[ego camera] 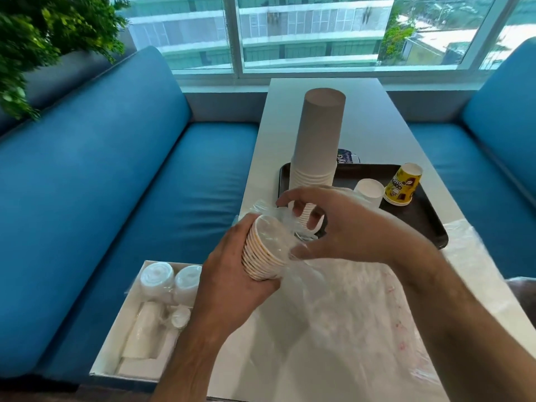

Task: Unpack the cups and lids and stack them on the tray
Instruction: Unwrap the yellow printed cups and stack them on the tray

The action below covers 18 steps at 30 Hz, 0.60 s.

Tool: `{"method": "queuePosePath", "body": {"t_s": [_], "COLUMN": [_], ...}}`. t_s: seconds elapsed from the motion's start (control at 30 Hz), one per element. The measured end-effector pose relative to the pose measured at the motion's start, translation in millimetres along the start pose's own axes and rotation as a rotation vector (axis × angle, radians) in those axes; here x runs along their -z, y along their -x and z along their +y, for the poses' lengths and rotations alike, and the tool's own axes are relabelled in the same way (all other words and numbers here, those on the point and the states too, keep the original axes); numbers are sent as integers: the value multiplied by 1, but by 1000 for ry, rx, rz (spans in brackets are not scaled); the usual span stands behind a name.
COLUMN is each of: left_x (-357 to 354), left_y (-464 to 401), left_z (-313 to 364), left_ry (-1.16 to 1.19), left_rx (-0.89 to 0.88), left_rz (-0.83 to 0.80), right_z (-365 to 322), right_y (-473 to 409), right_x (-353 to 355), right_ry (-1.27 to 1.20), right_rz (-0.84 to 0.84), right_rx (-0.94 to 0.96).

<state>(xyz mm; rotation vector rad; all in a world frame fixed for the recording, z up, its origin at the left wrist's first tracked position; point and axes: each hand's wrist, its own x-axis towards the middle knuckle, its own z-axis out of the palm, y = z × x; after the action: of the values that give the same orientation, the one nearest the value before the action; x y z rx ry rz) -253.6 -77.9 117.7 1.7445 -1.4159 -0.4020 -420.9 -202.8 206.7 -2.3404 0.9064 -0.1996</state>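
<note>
Two hands are engaged over the near half of the white table [377,126]. A short nested stack of paper cups [262,250] is clasped in the left hand [229,282], whose fingers are wrapped around the stack's side, while the right hand [342,227] works at the clear plastic wrapper [333,314]; its fingers are curled and parted, the thumb and fingertips pinching at the film near the stack's end.

The step would be done best if the stack were held firmly but not crushed, and the film drawn off along the stack's length instead of sideways, so that the cups stay nested.

The stack's long axis is tilted, running from lower left to upper right, with the film-covered end facing up and toward the dark tray [420,219]. On that tray, near the table's middle, a tall inverted stack of white cups [317,146] and a yellow printed cup [401,184] already stand upside down.
</note>
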Motion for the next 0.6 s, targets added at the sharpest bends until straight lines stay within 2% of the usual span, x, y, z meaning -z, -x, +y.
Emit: {"method": "queuePosePath", "body": {"t_s": [0.2,0.37,0.53,0.6], "left_x": [-4,-9,-11,-11], "left_y": [-1,2,4,4], "left_z": [6,4,2,2], "left_ry": [-9,-11,-36,-36], "left_rx": [-62,-86,-95,-86], "left_rz": [-32,-55,-54,-41], "right_z": [7,15,25,30], "right_y": [-8,-11,-10,-4], "right_x": [-8,1,15,20], "right_ry": [120,72,-4,-89], "right_rz": [187,294,469,410], "right_rx": [71,104,64,51]}}
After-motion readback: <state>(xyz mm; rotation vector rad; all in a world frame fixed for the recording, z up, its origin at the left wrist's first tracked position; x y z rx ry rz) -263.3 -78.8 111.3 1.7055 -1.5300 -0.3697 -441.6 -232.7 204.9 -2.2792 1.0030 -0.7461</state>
